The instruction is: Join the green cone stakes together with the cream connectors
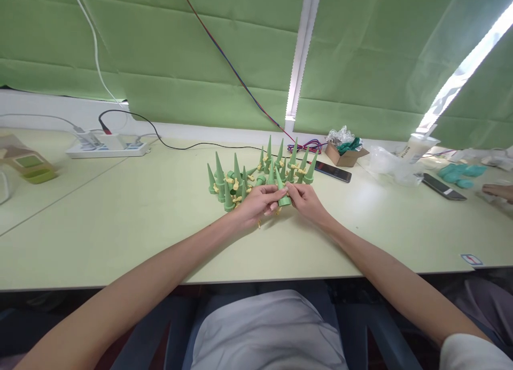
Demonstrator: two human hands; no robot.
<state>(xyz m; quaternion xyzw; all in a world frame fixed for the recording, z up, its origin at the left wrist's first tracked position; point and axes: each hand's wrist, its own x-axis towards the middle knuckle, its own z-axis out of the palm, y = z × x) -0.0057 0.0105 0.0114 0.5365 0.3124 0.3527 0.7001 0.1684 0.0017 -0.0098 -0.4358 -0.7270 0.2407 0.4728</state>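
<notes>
Between my two hands is a green cone (284, 200) with a wider round base, its point tilted up and away from me. My left hand (259, 203) pinches it from the left, thumb across its side. From the right, the fingers of my right hand (306, 200) close on the same cone; any small part under the fingertips is hidden. Just beyond my hands stand several more green cones (219, 172), some lying over, with small yellow pieces (235, 184) on or among them. A small yellow piece (259, 224) lies on the table by my left hand.
A phone (332, 171) and a small cardboard box (345, 155) lie behind to the right. Farther right are a plastic bag (390, 166), a cup (420, 147), another phone (444, 186) and another person's hand (498, 191). A power strip (108, 151) sits back left.
</notes>
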